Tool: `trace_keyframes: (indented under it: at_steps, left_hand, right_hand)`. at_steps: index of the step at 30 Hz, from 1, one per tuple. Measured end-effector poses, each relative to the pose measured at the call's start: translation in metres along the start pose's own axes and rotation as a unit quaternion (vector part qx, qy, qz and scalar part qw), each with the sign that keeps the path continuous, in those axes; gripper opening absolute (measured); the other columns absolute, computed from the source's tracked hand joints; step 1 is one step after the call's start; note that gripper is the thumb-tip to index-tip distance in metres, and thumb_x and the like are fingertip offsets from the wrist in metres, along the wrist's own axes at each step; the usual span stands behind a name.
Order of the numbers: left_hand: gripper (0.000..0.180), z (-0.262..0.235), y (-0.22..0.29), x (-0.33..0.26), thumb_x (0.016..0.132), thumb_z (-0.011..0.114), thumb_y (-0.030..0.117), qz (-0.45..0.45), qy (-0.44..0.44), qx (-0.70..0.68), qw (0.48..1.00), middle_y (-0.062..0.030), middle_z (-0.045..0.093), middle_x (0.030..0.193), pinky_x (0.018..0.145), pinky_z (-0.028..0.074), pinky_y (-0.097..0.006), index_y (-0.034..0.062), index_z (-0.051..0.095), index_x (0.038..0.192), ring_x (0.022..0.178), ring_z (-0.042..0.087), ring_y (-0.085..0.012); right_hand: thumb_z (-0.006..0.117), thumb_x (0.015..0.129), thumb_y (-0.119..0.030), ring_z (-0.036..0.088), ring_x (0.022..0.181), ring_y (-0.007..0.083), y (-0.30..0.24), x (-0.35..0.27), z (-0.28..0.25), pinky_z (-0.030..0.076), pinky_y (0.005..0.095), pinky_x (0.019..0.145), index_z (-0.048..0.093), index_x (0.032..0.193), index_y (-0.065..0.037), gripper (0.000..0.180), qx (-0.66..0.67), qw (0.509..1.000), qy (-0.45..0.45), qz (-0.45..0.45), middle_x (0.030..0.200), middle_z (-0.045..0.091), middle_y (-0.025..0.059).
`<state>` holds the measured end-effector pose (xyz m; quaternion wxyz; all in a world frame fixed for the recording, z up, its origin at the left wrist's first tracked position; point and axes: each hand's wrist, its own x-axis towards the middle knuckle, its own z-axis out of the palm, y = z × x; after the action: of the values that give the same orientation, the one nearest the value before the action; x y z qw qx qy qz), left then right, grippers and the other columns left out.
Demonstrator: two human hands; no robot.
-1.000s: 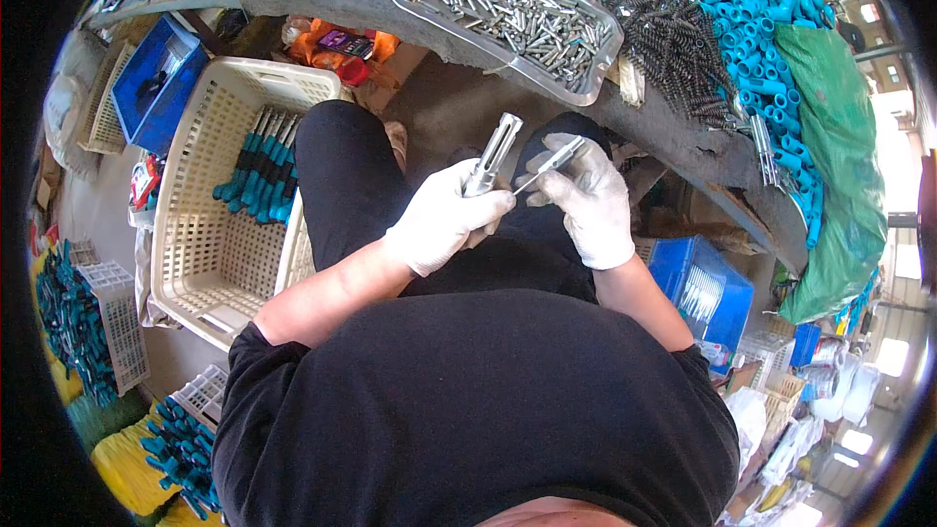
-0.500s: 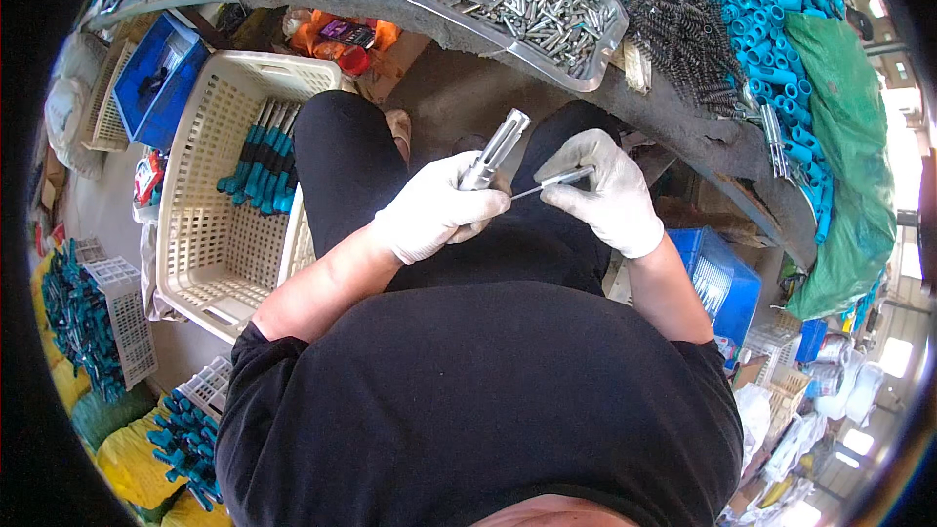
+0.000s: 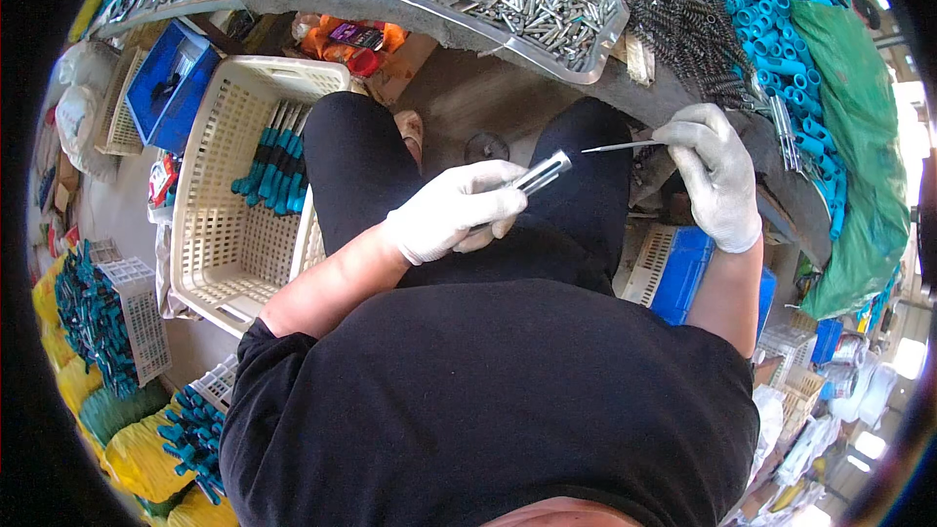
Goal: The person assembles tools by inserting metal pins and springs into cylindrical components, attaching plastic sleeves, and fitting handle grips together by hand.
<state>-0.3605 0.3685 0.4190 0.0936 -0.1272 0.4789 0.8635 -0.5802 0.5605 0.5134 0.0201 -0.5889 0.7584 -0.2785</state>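
My left hand (image 3: 457, 212), in a white glove, is closed around a slotted metal tube (image 3: 543, 173) held over my lap, its slotted end tilted up to the right. To the right and a bit higher, my right hand (image 3: 714, 171), gloved too, pinches one end of a thin metal rod (image 3: 625, 146). The rod lies almost level, its narrow tip toward the left. A gap separates that tip from the tube. What part of the tube sits inside my left hand is hidden.
Across the workbench lie a metal tray (image 3: 508, 42) of small metal pins, dark springs (image 3: 688, 34) and turquoise plastic sleeves (image 3: 781, 66). Several slotted metal pieces (image 3: 784, 132) rest by the bench edge. A cream crate (image 3: 210, 263) at left holds turquoise-handled tools (image 3: 277, 171). Blue bins (image 3: 683, 273) stand at right.
My right hand has moved right and away from the tube, still pinching the rod. My left hand has shifted slightly right, and the tube now tips lower toward the right.
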Motion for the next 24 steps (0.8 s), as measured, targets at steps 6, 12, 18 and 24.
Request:
trace_keyframes:
  at_steps: [6,12,18,24]
  left_hand:
    - [0.042,0.006,0.007,0.000,0.092,0.064,0.027,-0.058,-0.007,0.018,0.998,0.0005,0.052,0.070,0.042,0.027,-0.019,0.0025,0.054,0.125,0.048,0.038,-0.0030]
    - [0.049,0.007,-0.007,0.001,0.093,0.062,0.027,0.027,-0.021,0.014,0.999,-0.0012,0.054,0.080,0.043,0.028,-0.019,0.0006,0.048,0.131,0.049,0.040,-0.0030]
    - [0.044,0.008,-0.001,0.003,0.090,0.062,0.030,-0.013,-0.010,-0.025,1.000,-0.0021,0.059,0.082,0.041,0.026,-0.019,-0.0020,0.055,0.120,0.048,0.039,-0.0036]
    - [0.047,0.005,-0.003,0.005,0.089,0.063,0.031,-0.050,-0.041,-0.036,0.997,-0.0030,0.060,0.083,0.040,0.026,-0.019,-0.0029,0.055,0.121,0.046,0.038,-0.0033]
  right_hand:
    - [0.062,0.079,-0.003,0.059,0.086,0.0301,-0.007,0.010,0.014,0.048,0.0383,0.076,0.067,0.091,-0.005,0.013,0.028,0.989,-0.087,-0.112,0.090,0.059,0.0116]
    - [0.065,0.079,-0.005,0.060,0.087,0.0288,-0.006,0.008,0.042,0.049,0.0381,0.075,0.066,0.090,-0.006,0.011,0.056,0.986,-0.116,-0.107,0.089,0.060,0.0106]
    - [0.066,0.080,-0.005,0.061,0.086,0.0288,-0.013,0.000,0.046,0.049,0.0371,0.076,0.060,0.091,-0.005,0.013,0.164,0.979,-0.116,0.018,0.088,0.060,0.0122]
    - [0.065,0.084,-0.006,0.063,0.082,0.0236,-0.002,0.001,0.049,0.050,0.0327,0.073,0.055,0.097,-0.001,0.017,0.209,0.965,-0.155,0.015,0.091,0.061,0.0125]
